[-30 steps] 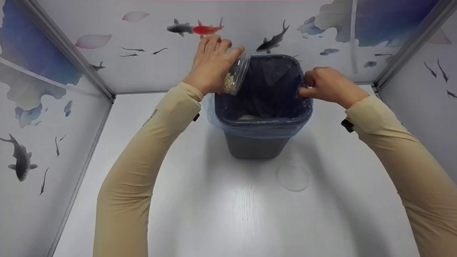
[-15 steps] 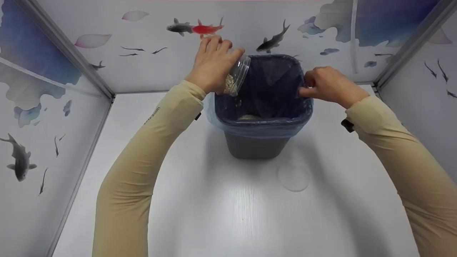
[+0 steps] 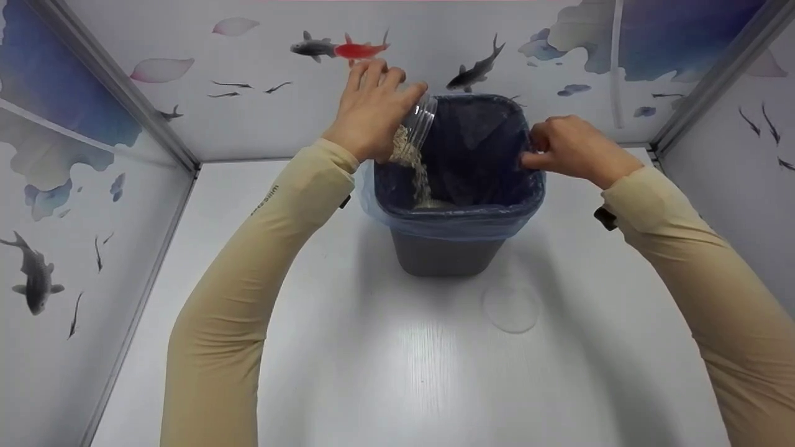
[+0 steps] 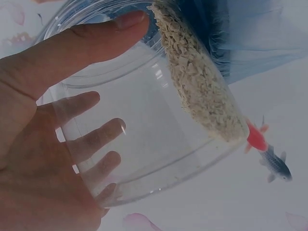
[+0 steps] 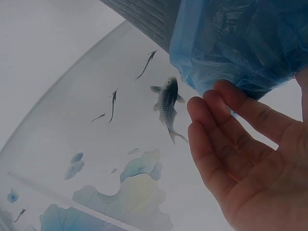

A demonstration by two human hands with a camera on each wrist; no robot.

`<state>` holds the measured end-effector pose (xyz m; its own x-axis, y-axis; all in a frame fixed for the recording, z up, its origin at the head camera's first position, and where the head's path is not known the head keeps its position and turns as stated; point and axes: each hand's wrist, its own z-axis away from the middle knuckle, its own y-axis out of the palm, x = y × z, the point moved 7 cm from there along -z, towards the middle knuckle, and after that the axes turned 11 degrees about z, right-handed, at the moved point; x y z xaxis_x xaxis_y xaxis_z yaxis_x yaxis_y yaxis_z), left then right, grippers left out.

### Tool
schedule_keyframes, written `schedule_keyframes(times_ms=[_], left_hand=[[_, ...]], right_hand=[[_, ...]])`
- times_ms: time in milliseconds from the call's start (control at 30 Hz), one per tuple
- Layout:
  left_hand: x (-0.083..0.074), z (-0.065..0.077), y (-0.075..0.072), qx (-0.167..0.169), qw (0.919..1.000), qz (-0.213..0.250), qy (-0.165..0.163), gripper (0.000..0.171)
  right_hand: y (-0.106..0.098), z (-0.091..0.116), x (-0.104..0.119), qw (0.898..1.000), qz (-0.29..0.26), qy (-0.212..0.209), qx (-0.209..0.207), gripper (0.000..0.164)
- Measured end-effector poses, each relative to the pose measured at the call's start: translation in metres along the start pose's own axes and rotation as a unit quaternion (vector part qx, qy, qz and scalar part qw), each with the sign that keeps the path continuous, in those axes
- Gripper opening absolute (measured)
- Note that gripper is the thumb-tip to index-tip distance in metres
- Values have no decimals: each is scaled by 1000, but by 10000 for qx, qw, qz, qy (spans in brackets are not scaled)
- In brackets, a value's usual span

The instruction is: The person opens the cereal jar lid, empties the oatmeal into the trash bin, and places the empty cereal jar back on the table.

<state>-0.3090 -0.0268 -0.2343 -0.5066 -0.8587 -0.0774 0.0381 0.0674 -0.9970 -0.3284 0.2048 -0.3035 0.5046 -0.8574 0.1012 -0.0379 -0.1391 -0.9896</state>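
My left hand (image 3: 372,112) grips a clear plastic jar (image 4: 130,115), tipped with its mouth over the bin's left rim. Pale dry flakes (image 4: 197,86) lie along the jar's lower wall, and a stream of them falls into the bin in the head view. The grey bin (image 3: 447,251) is lined with a blue plastic bag (image 3: 478,143) folded over its rim. At the right rim, my right hand (image 3: 574,149) pinches the bin's edge and bag between thumb and fingers; in the right wrist view its fingertips (image 5: 226,91) press on the blue bag.
A clear round lid (image 3: 511,308) lies on the white table (image 3: 348,372) in front of the bin, slightly right. White panels (image 3: 248,124) printed with fish and leaves stand behind and at both sides. A small heap of flakes shows inside the bin.
The jar has tipped further toward the bin. Its flakes have slid to the mouth and now pour down in a stream, where a few fell half a second ago. The right hand stays put.
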Motion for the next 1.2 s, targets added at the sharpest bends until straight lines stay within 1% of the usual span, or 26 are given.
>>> schedule_keyframes(times_ms=[367,633,967,1200], left_hand=[[0,-2,3,83,9999,-92,10,95],[-1,-2,3,8,9999,-93,56,93],[-4,-3,3,-54,9999,-153,35,87],[-6,-3,5,-160,9996,-210,67,83]], right_hand=[[0,0,1,10000,13,-57,-34,25],[1,0,0,10000,4,-27,48,25],[1,0,-2,9998,17,114,179,27],[1,0,0,10000,20,8,66,25]])
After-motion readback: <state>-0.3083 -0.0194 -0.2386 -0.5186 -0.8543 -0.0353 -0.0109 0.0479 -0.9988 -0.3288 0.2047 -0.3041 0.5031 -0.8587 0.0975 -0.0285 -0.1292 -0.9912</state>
